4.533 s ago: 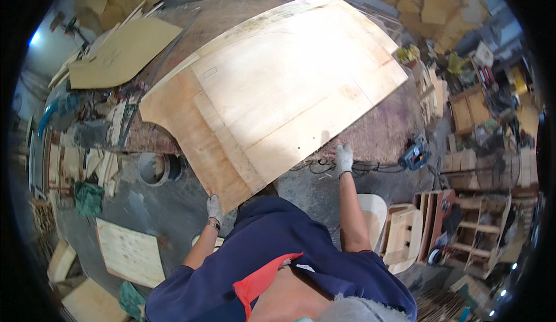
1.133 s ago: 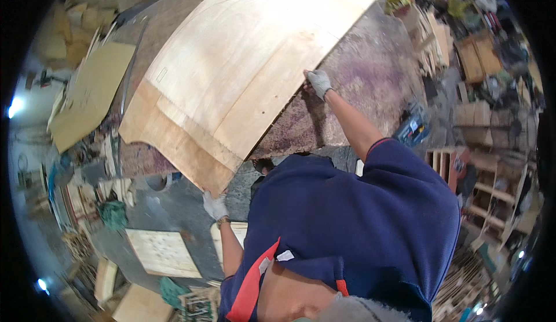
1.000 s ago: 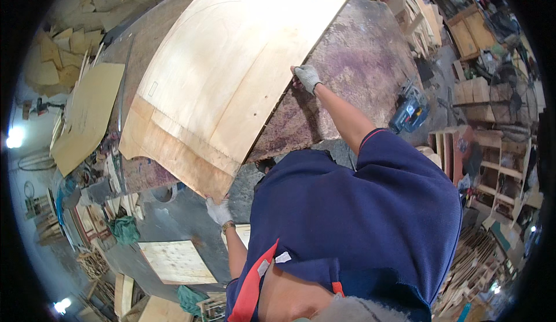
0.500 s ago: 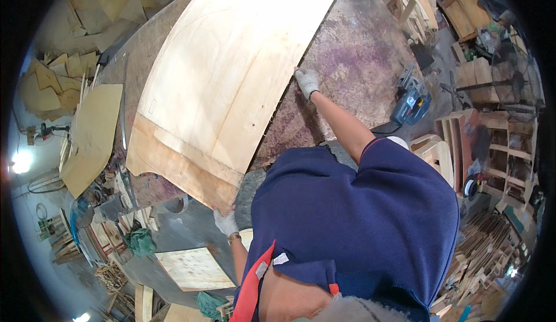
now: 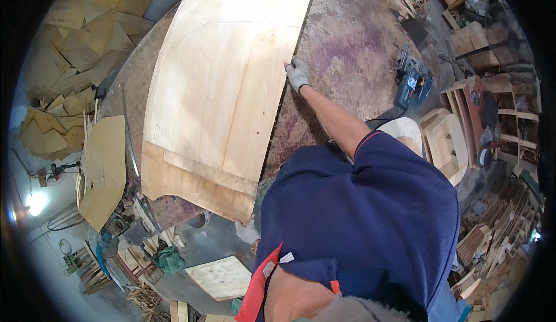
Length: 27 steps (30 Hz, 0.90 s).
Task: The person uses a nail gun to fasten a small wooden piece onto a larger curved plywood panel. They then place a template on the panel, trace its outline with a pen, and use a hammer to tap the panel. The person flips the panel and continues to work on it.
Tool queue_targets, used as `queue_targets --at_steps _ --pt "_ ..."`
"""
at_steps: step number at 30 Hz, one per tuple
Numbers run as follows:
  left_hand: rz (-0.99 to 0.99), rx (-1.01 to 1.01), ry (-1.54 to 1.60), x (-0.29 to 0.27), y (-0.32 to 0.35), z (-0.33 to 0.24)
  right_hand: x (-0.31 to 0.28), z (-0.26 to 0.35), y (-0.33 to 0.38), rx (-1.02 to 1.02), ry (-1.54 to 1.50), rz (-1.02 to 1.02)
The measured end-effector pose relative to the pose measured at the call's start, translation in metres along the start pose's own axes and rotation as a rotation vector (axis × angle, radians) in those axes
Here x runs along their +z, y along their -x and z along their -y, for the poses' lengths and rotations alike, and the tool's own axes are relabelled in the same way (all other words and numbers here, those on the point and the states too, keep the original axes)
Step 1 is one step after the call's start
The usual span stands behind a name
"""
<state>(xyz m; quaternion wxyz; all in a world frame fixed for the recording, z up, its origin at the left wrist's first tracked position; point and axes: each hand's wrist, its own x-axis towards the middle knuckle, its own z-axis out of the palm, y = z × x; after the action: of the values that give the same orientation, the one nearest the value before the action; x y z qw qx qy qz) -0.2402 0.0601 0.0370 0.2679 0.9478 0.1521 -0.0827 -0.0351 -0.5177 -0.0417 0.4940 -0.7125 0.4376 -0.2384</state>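
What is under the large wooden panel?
The stained table shows past both long sides of the panel, and grey floor past its near end. What lies directly beneath is covered, so I can't tell.

The wooden board swung leftward, baring more of the bench on its right, and the right hand reached farther out along the board's long edge.

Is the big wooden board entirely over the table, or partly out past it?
Partly out: the wooden board's near corner, at the left hand, reaches beyond the table's front edge, with floor showing beside it.
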Motion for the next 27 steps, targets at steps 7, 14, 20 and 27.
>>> queue_targets --at_steps 7,14,20,27 --pt "-0.045 0.052 -0.095 0.003 -0.002 0.005 0.004 0.01 0.002 0.018 0.041 -0.083" --pt "-0.115 0.133 -0.155 0.003 -0.001 0.008 0.007 -0.002 -0.002 0.026 -0.085 -0.015" --pt "-0.048 0.092 -0.115 0.001 -0.001 0.006 -0.002 -0.008 -0.012 -0.087 0.075 0.083" --pt "-0.047 0.104 -0.2 -0.002 0.006 -0.002 0.0 0.0 -0.008 -0.208 0.038 0.017"
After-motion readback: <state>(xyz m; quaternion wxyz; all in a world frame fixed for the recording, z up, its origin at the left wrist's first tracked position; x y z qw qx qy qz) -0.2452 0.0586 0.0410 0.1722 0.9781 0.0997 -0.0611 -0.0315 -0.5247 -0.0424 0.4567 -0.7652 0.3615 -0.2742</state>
